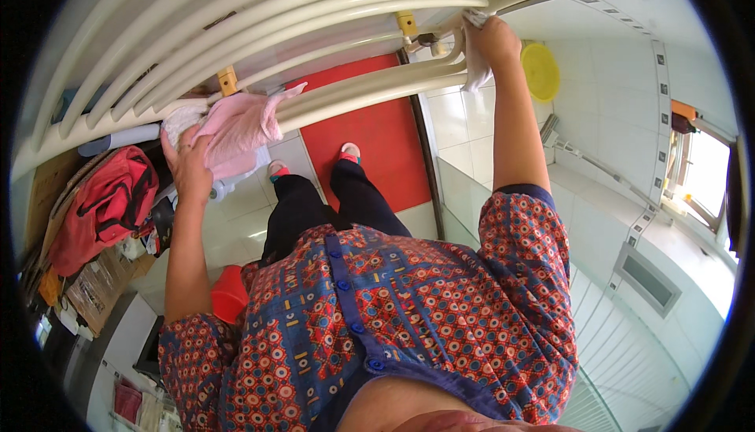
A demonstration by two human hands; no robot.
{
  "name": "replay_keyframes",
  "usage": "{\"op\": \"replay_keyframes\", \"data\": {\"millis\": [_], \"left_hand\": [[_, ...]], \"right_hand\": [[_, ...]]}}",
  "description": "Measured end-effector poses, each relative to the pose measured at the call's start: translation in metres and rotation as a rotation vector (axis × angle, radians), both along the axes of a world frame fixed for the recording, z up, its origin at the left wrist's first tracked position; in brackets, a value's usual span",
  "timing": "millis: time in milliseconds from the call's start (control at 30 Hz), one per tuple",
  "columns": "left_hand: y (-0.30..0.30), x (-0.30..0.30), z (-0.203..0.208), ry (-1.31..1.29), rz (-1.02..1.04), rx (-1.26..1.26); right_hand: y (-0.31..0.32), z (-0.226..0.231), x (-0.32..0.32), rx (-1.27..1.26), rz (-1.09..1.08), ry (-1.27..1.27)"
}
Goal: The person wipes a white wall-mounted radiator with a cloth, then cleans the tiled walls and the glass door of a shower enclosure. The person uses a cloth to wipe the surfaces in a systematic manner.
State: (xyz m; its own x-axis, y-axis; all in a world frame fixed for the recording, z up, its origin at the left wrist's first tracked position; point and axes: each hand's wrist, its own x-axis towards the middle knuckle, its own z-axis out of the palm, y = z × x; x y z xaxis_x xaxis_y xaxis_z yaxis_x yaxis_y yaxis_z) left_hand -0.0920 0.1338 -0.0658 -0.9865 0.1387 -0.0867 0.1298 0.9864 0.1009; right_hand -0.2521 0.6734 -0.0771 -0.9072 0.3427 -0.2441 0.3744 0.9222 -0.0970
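A cream tubular radiator (pixel 362 106) spans the top of the view, its bars curving from left to right. Toward its left end, my left hand (pixel 190 169) is closed on the edge of a pink cloth (pixel 236 129) draped over a lower bar. A white cloth (pixel 182 120) lies against the fingers of that hand. Over at the right end, my right hand (pixel 497 40) grips a white rag (pixel 476 58) hanging against the radiator's end pipe; the fingertips are partly hidden.
A red mat (pixel 377 165) lies on the tiled floor below the radiator. To the left are a red bag (pixel 110 204) and a red plastic container (pixel 229 294). On the right, a yellow basin (pixel 540 72) and a long pale pole (pixel 598 165) stand by the tiled wall.
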Motion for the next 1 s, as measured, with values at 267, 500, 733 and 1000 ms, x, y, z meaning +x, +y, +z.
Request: {"op": "replay_keyframes", "data": {"millis": [267,500,733,1000], "left_hand": [[0.002,0.003,0.001,0.003,0.041,0.004],[0.002,-0.003,0.002,0.037,0.013,0.01],[-0.006,0.004,-0.003,0.045,0.009,0.036],[-0.004,0.006,-0.003,0.049,0.06,0.04]], "right_hand": [[-0.029,-0.049,0.097,-0.911,-0.469,0.601],[-0.25,-0.072,0.13,-1.703,-1.017,0.582],[-0.14,-0.042,0.145,-1.292,-0.504,0.185],[-0.044,0.064,0.125,-0.583,0.538,0.326]]}}
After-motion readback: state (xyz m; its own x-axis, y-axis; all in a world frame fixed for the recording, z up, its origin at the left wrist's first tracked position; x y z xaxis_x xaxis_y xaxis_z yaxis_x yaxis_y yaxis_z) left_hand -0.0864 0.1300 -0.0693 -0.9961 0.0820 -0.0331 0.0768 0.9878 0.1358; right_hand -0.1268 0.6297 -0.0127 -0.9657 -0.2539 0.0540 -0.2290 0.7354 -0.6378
